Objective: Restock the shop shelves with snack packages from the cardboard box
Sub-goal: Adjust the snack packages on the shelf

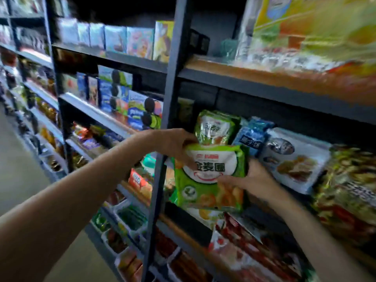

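Observation:
A green snack package [209, 178] with a white oval label is held upright at the front of a middle shelf. My left hand [175, 147] grips its upper left edge, thumb over the label. My right hand [250, 180] holds its right side from behind and below. Behind it stands a second green package [213, 127] of the same kind on the shelf. The cardboard box is not in view.
A blue package [252, 135] and a white-blue package [295, 159] stand to the right on the same shelf. A dark metal upright [168, 119] runs just left of the hands. Shelves above, below and to the left are full of boxes and bags. The aisle floor [18, 159] lies left.

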A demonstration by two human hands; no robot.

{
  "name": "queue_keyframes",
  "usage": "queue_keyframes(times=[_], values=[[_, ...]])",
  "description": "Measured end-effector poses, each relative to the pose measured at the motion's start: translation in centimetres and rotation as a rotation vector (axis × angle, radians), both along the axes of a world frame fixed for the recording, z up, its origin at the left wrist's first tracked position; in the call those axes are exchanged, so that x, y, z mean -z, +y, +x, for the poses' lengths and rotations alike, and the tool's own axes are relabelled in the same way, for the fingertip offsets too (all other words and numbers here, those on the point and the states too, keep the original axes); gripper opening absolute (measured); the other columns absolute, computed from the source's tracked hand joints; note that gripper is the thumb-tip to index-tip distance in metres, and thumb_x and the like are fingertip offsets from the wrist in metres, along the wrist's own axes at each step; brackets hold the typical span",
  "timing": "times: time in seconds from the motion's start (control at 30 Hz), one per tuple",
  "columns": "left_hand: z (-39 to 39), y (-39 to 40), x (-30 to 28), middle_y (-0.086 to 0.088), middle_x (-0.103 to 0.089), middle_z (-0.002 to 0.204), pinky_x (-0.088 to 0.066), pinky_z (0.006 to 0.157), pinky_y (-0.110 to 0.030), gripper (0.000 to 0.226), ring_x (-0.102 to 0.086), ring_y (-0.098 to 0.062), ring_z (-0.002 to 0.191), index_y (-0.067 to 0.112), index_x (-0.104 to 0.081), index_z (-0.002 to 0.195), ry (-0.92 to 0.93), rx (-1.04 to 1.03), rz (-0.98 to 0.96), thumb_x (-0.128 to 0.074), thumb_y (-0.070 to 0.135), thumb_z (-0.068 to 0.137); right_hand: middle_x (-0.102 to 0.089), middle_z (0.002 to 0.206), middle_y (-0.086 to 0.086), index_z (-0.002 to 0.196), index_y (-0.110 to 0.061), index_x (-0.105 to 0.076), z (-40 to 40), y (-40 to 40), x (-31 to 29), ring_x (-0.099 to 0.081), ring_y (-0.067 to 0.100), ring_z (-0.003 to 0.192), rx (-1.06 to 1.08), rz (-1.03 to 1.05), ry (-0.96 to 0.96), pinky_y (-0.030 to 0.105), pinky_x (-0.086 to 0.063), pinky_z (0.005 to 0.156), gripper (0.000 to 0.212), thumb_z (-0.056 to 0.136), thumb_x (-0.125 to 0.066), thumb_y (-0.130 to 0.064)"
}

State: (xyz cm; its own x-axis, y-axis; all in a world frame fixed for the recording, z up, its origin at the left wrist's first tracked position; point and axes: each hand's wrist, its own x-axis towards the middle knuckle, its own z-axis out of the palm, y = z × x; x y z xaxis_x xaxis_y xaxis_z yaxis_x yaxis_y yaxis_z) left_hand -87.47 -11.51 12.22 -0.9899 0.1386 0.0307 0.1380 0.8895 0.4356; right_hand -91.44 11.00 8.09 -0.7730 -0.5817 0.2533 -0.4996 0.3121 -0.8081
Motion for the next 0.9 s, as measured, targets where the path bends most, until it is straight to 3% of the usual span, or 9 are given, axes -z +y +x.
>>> queue_keyframes(times=[0.1,0.17,0.23,0.37,0.47,0.53,0.63,0.77,0.9], values=[[-3.3,0.8,-0.5,-0.011,-0.063,0.109,-0.046,0.082,-0.025,0.040,-0.061,-0.023,0.101,0.005,-0.057,0.117,0.492,-0.058,0.201,-0.069,0.015,0.080,-0.069,0.101,-0.006,0.105,-0.022,-0.063,-2.3,2.1,-0.7,-0.065,0.004,0.087,0.323,-0.220,0.054,0.019,-0.052,0.074,0.037,0.071,-0.078,-0.019],[-4.8,0.3,-0.4,-0.016,-0.062,0.110,-0.045,0.086,-0.032,0.033,-0.060,-0.029,0.100,0.001,-0.058,0.114,0.645,-0.111,0.268,-0.060,0.009,0.082,-0.071,0.097,-0.003,0.090,-0.025,-0.067,-4.2,2.3,-1.1,-0.067,0.011,0.085,0.471,-0.355,0.011,0.034,-0.056,0.077,0.021,0.072,-0.078,-0.024],[-6.1,-0.7,0.3,-0.017,-0.059,0.113,-0.044,0.087,-0.034,0.032,-0.058,-0.031,0.102,0.001,-0.057,0.115,0.639,-0.150,0.201,-0.059,0.006,0.083,-0.073,0.093,0.000,0.083,-0.026,-0.068,-6.2,1.9,-1.3,-0.069,0.021,0.085,0.585,-0.353,-0.007,0.047,-0.056,0.079,0.016,0.072,-0.078,-0.031],[-8.4,-3.3,2.1,-0.018,-0.055,0.115,-0.045,0.088,-0.042,0.039,-0.054,-0.038,0.105,0.004,-0.055,0.119,0.631,-0.108,-0.013,-0.055,0.003,0.081,-0.070,0.101,0.009,0.095,-0.013,-0.065,-9.8,-1.5,-1.5,-0.066,0.026,0.092,0.742,-0.223,0.089,0.044,-0.054,0.081,0.037,0.068,-0.081,-0.032],[-9.9,-4.2,3.4,-0.020,-0.056,0.110,-0.054,0.072,-0.047,0.044,-0.058,-0.042,0.091,0.004,-0.054,0.115,0.725,-0.035,-0.233,-0.047,0.013,0.073,-0.067,0.105,0.012,0.105,-0.007,-0.063,-12.0,-5.3,-1.1,-0.063,0.029,0.096,0.770,-0.057,0.110,0.042,-0.052,0.081,0.055,0.065,-0.082,-0.040],[-10.9,-4.5,3.7,-0.022,-0.057,0.116,-0.056,0.064,-0.047,0.052,-0.060,-0.043,0.089,0.006,-0.049,0.112,0.737,0.001,-0.394,-0.058,0.015,0.062,-0.065,0.107,0.013,0.109,-0.007,-0.062,-12.6,-7.7,-0.6,-0.061,0.030,0.100,0.739,0.043,0.126,0.037,-0.048,0.080,0.056,0.068,-0.079,-0.041],[-12.5,-4.1,3.7,-0.025,-0.047,0.135,-0.055,0.072,-0.051,0.082,-0.055,-0.047,0.106,0.005,-0.050,0.123,0.662,0.027,-0.451,-0.076,0.005,0.045,-0.052,0.127,0.013,0.126,-0.009,-0.051,-13.1,-10.0,0.2,-0.051,0.029,0.117,0.734,0.163,0.152,0.034,-0.042,0.091,0.061,0.076,-0.076,-0.034],[-15.2,-3.6,5.3,-0.007,0.010,0.157,-0.033,0.107,-0.043,0.090,-0.016,-0.039,0.138,0.025,0.005,0.149,0.478,0.060,-0.530,-0.058,0.013,0.086,-0.034,0.135,0.012,0.129,-0.012,-0.037,-13.0,-9.8,0.0,-0.046,0.029,0.121,0.828,0.283,0.213,0.029,-0.041,0.089,0.054,0.084,-0.066,-0.012],[-17.2,-3.2,6.4,-0.005,0.021,0.155,-0.030,0.110,-0.045,0.098,-0.010,-0.041,0.139,0.031,0.022,0.144,0.519,0.069,-0.570,-0.058,0.018,0.088,-0.025,0.142,0.011,0.139,-0.018,-0.028,-12.9,-6.6,-0.9,-0.046,0.029,0.122,0.917,0.455,0.373,0.033,-0.045,0.083,0.067,0.084,-0.067,-0.020]])
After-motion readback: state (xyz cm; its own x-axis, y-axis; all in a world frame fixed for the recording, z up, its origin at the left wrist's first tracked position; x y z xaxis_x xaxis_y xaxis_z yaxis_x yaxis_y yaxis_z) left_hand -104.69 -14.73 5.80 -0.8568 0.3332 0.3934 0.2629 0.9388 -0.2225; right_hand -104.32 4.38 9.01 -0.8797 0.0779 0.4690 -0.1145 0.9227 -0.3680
